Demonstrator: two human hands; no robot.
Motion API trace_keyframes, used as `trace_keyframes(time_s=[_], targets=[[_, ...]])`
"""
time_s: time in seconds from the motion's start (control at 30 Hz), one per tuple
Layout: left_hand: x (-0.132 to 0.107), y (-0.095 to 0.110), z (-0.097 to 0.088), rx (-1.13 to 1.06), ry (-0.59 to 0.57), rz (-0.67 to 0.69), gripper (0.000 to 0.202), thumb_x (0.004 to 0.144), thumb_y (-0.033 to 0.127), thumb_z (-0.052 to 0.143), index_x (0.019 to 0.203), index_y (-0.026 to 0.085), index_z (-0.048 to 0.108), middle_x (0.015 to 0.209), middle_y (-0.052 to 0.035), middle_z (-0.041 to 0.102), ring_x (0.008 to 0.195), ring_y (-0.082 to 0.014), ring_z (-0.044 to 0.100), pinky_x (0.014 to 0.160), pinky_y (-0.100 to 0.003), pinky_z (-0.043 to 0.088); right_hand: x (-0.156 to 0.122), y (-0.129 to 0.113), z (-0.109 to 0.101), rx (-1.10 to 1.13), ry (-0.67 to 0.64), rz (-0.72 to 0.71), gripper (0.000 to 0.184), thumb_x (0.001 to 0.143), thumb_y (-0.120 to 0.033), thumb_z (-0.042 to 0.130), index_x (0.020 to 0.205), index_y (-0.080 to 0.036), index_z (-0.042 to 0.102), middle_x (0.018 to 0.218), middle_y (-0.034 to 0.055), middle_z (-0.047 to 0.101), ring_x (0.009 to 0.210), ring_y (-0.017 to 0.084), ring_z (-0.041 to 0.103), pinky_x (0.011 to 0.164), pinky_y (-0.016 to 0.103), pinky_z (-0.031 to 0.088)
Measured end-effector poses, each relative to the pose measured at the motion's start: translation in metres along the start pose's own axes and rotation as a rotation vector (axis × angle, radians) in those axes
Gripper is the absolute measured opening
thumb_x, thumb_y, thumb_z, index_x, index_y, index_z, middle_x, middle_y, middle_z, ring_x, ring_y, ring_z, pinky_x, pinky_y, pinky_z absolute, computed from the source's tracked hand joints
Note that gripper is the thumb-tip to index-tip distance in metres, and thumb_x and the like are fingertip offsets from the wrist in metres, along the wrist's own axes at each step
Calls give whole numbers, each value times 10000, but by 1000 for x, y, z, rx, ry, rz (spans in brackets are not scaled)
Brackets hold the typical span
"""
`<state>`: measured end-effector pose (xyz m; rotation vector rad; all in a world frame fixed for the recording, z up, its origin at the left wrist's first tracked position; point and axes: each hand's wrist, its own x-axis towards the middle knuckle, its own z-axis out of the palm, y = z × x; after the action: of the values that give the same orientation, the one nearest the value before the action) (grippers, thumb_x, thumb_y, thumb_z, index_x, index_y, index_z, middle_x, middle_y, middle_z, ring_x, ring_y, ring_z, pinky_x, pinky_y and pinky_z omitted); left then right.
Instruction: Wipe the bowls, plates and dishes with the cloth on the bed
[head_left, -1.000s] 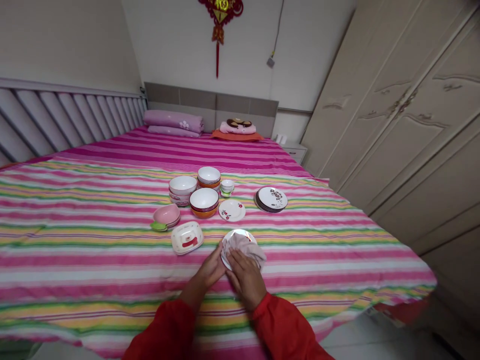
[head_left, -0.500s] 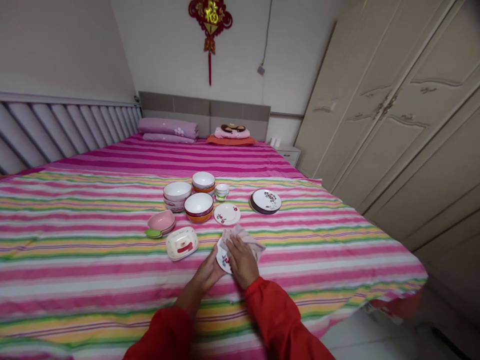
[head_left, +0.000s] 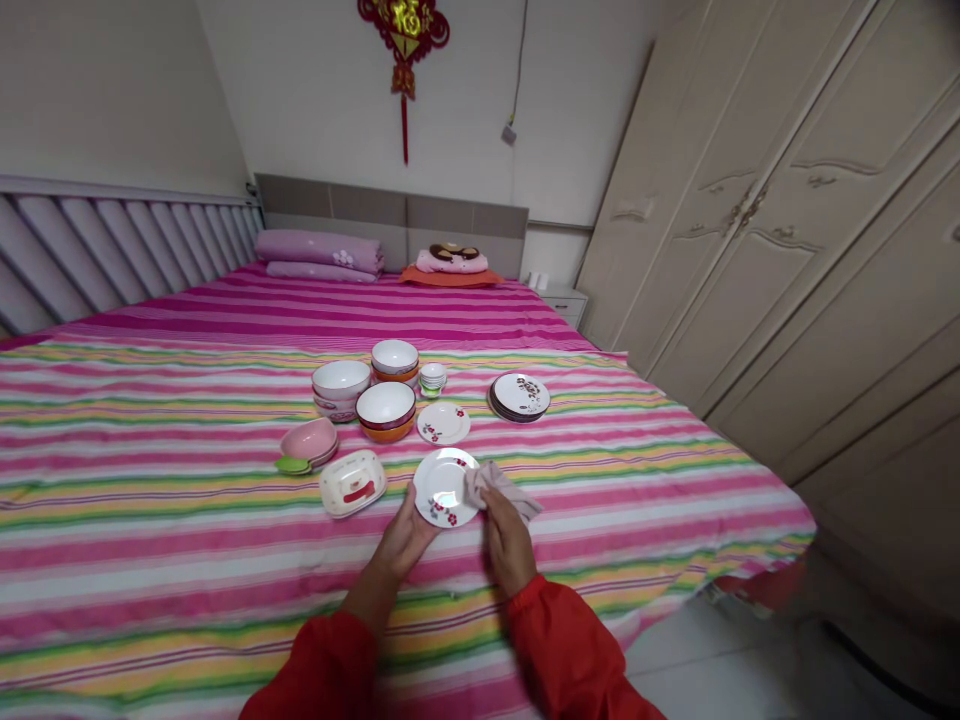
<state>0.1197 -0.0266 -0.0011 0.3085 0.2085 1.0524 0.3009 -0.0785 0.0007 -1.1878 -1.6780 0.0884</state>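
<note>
A small white plate with red flowers (head_left: 444, 486) lies on the striped bedspread (head_left: 150, 480) in front of me. My left hand (head_left: 406, 538) grips its near left rim. My right hand (head_left: 508, 538) sits just right of the plate, closed on a pinkish-grey cloth (head_left: 501, 487) that touches the plate's right edge. Both sleeves are red.
Beyond the plate stand another flowered saucer (head_left: 443, 422), a stack of dark-rimmed plates (head_left: 520, 396), stacked bowls (head_left: 386, 408) (head_left: 341, 385) (head_left: 395, 359), small cups (head_left: 433, 377), a pink dish (head_left: 309, 441) and a white rectangular dish (head_left: 352, 482). A wardrobe (head_left: 787, 230) stands at the right.
The cloth has slid off the plate's face to its right edge with my right hand, so the flower pattern now shows. My left hand stays on the rim. The camera view has shifted.
</note>
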Motion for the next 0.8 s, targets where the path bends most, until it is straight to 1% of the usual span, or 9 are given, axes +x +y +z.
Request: trace_keyframes(time_s=[0.07,0.17,0.27,0.33,0.4,0.5,0.57,0.67,0.8], targets=[[1,2,-3,-19,35,58,539,947,407,338,1461,262,264,1240,-74,640,1131,-192,598,1060,-387,369,6,3,2,46,60,160,359,932,-272,379,1148,-170,647,1073,129,692,994,226,648,853,387,529],[0,5,-2,-12,126,103,546,947,406,337,1467,269,242,1181,-56,676,1071,-173,632,1014,-337,420,18,-2,-3,125,10,240,344,882,-391,475,943,-156,719,955,144,708,893,247,659,794,388,532],[-2,7,2,6,168,87,550,950,397,335,1473,272,215,1210,-58,659,1063,-174,635,992,-327,440,32,-17,-16,199,92,300,307,849,-418,531,866,-169,708,984,130,682,926,235,625,814,372,500],[-1,7,2,15,154,80,554,951,404,325,1475,273,204,1240,-65,640,1076,-180,629,996,-341,440,43,-27,-23,264,145,393,302,865,-421,508,811,-175,677,861,79,671,822,191,611,742,320,492],[0,7,0,27,110,57,564,949,413,326,1478,266,196,1239,-70,641,1090,-182,622,1018,-347,422,53,-35,-24,383,72,476,300,840,-440,536,745,-175,641,701,19,630,673,150,576,627,266,469],[0,6,-2,37,42,-27,580,942,418,344,1479,252,202,1223,-78,649,1121,-188,605,1067,-353,368,60,-38,-13,554,-70,570,314,737,-458,643,618,-181,555,513,-52,528,485,97,480,462,207,379],[0,5,-1,44,27,-43,578,938,424,353,1474,248,227,1220,-86,650,1130,-198,599,1082,-367,347,61,-37,-7,653,-138,665,347,695,-470,672,574,-195,499,418,-77,473,380,78,415,378,191,300],[0,5,1,67,14,-39,600,920,471,362,1467,249,252,1268,-106,616,1179,-226,563,1090,-409,328,62,-29,-6,808,-177,851,334,654,-455,704,579,-197,506,337,-75,472,269,70,344,302,180,209],[2,8,0,109,42,-65,671,878,565,379,1467,280,232,1384,-127,510,1262,-277,479,1075,-513,309,68,-5,-22,854,-13,966,338,619,-418,739,559,-184,502,334,-50,497,255,60,340,282,170,206]])
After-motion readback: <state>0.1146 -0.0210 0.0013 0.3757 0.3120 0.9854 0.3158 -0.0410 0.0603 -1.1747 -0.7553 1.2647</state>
